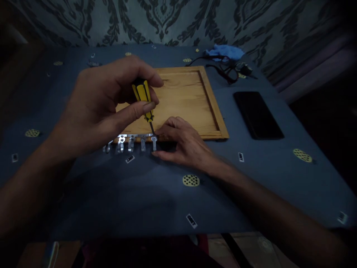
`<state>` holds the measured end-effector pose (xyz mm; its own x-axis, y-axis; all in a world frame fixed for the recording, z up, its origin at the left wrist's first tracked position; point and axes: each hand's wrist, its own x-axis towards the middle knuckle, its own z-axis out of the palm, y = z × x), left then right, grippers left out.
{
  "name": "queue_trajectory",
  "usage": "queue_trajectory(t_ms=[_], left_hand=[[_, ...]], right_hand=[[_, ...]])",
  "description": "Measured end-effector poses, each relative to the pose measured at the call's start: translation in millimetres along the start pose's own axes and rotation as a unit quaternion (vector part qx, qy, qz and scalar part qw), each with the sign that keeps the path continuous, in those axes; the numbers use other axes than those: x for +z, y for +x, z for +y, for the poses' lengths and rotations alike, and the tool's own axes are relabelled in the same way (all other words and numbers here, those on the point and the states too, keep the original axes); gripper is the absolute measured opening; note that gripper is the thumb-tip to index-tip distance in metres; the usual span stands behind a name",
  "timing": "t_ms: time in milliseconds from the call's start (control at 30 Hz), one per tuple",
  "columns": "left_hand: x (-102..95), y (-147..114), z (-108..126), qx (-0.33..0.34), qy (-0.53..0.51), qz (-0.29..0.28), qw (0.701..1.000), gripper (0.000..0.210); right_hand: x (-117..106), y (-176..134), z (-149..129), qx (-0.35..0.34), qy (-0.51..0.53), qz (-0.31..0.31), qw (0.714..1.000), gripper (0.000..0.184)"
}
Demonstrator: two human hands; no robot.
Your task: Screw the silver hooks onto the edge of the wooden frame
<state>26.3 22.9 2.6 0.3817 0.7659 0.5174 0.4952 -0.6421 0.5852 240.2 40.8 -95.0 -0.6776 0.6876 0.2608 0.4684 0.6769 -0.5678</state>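
My left hand [97, 102] is closed round the yellow and black handle of a screwdriver [143, 93]. The screwdriver leans slightly, its thin shaft pointing down at the right end of a shiny metal hook rail [132, 137]. This rail, with several curved hooks, lies along the near edge of a shallow wooden frame with a flat back panel [210, 100]. My right hand [186, 143] pinches the rail's right end, index finger by the screwdriver tip and thumb at the bottom of the last hook. My left hand hides the frame's left side.
Right of the frame lies a black phone [258, 114]. Behind it are dark-rimmed glasses [227, 72], a crumpled blue cloth [225, 52] and a small dark object [244, 69]. A blue patterned cloth [156, 197] covers the table, which meets a patterned curtain or wall at the back.
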Motion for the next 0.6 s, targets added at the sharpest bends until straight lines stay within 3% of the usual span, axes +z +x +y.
queue_trajectory(t_ms=[133, 300, 600], left_hand=[[1.3, -0.8, -1.4, -0.017, 0.023, -0.013, 1.000, 0.017], [4.6, -0.7, -4.4, 0.022, 0.078, 0.028, 0.996, 0.017], [6.3, -0.2, -3.0, 0.018, 0.060, 0.076, 0.995, 0.021]], right_hand=[[-0.4, -0.4, -0.3, -0.001, 0.000, 0.004, 1.000, 0.037], [-1.1, -0.4, -0.4, 0.003, -0.002, -0.006, 1.000, 0.036], [-1.3, 0.6, -0.8, 0.008, -0.006, -0.007, 1.000, 0.037]])
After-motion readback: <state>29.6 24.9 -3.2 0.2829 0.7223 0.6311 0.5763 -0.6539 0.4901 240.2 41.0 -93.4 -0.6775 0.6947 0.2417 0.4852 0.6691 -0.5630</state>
